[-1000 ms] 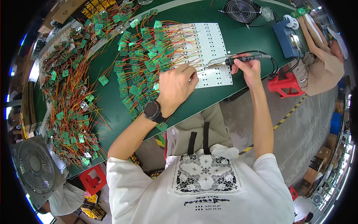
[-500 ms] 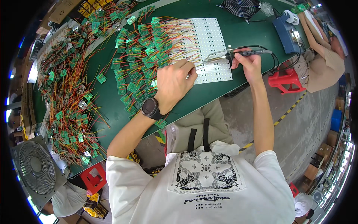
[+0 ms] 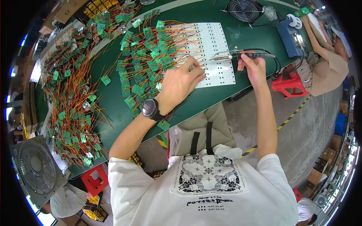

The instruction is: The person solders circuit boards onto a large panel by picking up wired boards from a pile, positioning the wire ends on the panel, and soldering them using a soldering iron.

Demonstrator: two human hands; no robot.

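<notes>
A white perforated circuit board panel [image 3: 217,41] lies on the green table, with rows of red and yellow wires [image 3: 184,39] across its left half. The wires run to small green circuit boards [image 3: 152,54] lined up to its left. My right hand [image 3: 254,69] grips a soldering iron [image 3: 243,55] with a thin wire-feed tube clamped to it; its tip points left over the panel. My left hand [image 3: 179,83] rests at the panel's near left part, thumb and fingers drawn together by the wire ends. Whatever sits between those fingertips is too small to make out.
A large heap of wired green boards [image 3: 71,109] covers the table's left side. At the far right stand a blue soldering station [image 3: 290,37] and a black round fan [image 3: 245,10]. Beyond the right edge a person sits by a red stool [image 3: 290,86].
The soldering iron's tip has drawn back slightly to the right, away from my left fingers. My left fingertips have shifted a little right over the panel. The whole view has tilted slightly.
</notes>
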